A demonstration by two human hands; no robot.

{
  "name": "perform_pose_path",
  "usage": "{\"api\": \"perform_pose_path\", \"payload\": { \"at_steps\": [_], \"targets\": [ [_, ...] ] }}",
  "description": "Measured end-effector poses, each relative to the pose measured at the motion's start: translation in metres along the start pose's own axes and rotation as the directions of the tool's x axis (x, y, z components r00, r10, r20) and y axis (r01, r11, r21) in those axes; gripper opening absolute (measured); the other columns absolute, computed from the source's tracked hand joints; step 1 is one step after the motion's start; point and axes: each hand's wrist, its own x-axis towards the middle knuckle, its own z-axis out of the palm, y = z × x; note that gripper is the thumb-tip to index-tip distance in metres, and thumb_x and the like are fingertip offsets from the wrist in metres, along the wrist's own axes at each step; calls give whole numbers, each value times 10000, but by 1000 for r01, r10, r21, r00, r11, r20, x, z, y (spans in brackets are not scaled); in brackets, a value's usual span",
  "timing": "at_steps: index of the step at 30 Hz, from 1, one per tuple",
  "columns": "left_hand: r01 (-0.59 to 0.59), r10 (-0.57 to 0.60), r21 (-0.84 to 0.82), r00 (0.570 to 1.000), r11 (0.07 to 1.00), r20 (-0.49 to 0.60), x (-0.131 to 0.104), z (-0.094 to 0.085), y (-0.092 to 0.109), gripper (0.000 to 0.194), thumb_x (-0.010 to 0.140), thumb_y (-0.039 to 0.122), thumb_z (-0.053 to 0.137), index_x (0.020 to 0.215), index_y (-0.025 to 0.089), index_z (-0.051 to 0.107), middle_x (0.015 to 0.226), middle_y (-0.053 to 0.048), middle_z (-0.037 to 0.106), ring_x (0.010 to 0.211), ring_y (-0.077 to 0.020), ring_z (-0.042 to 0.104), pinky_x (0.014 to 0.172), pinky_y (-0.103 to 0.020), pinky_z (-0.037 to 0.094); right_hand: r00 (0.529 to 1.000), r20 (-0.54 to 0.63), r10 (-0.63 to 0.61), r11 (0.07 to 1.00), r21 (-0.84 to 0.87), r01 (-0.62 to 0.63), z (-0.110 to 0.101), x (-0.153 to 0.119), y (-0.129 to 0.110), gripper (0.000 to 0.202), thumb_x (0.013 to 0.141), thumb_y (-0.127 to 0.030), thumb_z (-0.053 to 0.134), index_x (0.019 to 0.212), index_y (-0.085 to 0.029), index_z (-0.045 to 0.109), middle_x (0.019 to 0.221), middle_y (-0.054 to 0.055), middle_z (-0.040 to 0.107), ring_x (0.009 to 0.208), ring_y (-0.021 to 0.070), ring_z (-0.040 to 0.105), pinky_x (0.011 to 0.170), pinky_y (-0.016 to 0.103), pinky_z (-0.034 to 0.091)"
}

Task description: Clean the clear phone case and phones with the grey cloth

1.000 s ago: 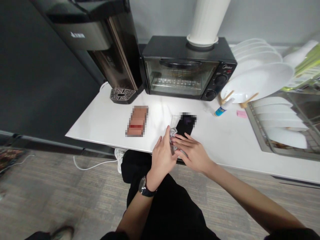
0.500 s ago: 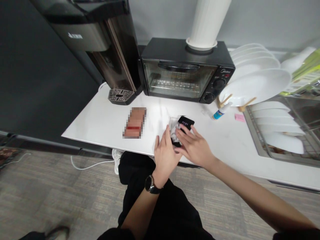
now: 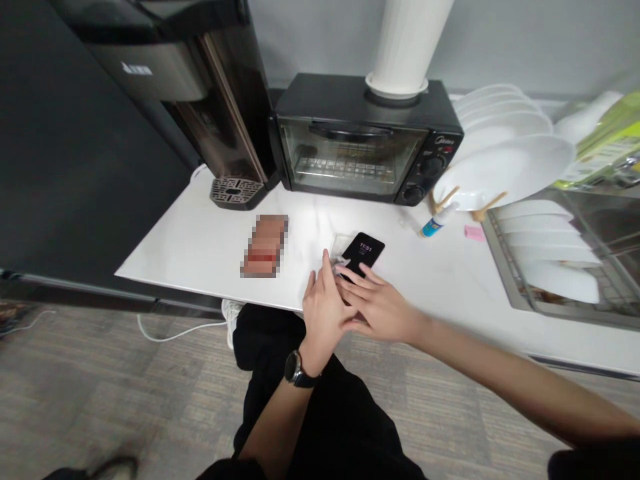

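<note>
A black smartphone (image 3: pixel 364 251) lies face up on the white counter (image 3: pixel 440 280), its screen lit with 11:51. My left hand (image 3: pixel 323 313) is at the phone's lower left, index finger stretched along that side and thumb reaching across the bottom, holding it there. My right hand (image 3: pixel 383 303) presses a crumpled whitish wipe (image 3: pixel 341 262) against the phone's lower part with its fingers laid flat. Both hands cover the phone's lower end. A clear flat piece (image 3: pixel 341 241) shows just beyond my left fingertips, partly under the wipe.
A pixelated reddish item (image 3: pixel 265 245) lies to the left. Behind stand a water dispenser (image 3: pixel 235 133) and a toaster oven (image 3: pixel 350 157). On the right are a small spray bottle (image 3: pixel 434 223), a pink slip (image 3: pixel 474 232), racked white plates (image 3: pixel 505 167) and a sink (image 3: pixel 515 293) holding bowls.
My right hand has slid down the phone toward its lower end with the wipe, uncovering more of the screen. My left hand stays beside the phone. The view has shifted slightly.
</note>
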Motion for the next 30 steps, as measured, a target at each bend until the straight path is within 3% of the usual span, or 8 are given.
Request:
{"api": "perform_pose_path", "payload": {
  "at_steps": [5, 11, 22, 30],
  "targets": [
    [24, -23, -18, 999, 1000, 24, 0, -1, -1, 1225, 924, 342, 864, 1839, 250, 55, 1590, -226, 688, 1392, -454, 728, 1254, -650, 566, 999, -27, 27, 1000, -7, -27, -2, -12, -5, 535, 1062, -513, 666, 1584, -396, 652, 1588, 27, 723, 1693, 388, 437, 1343, 741, 448],
    [23, -23, -12, 1000, 1000, 14, -1, 0, -3, 1138, 926, 327, 864, 1811, 149, 172, 1543, -226, 726, 1391, -420, 736, 1264, -612, 568, 996, -73, 53, 998, -12, -54, -4, -16, 6, 506, 1063, -509, 663, 1554, -387, 677, 1547, 41, 754, 1637, 391, 524, 1292, 720, 516],
    [20, -20, -2, 1000, 1000, 5, -3, 1, -5, 1125, 914, 336, 859, 1809, 214, 189, 1627, -211, 664, 1443, -426, 703, 1302, -597, 544, 986, -132, 101, 994, -20, -105, -6, -22, 26, 452, 1062, -506, 659, 1489, -372, 722, 1458, 60, 804, 1506, 382, 663, 1186, 667, 617],
    [-46, 48, 29, 996, 999, -72, -3, 4, -7, 1155, 885, 275, 866, 1809, 182, 179, 1533, -192, 739, 1349, -407, 762, 1213, -571, 614, 969, -213, 125, 991, -19, -132, -7, -23, 45, 418, 1062, -499, 653, 1446, -360, 744, 1388, 69, 831, 1397, 367, 741, 1102, 623, 672]
  ]
}}
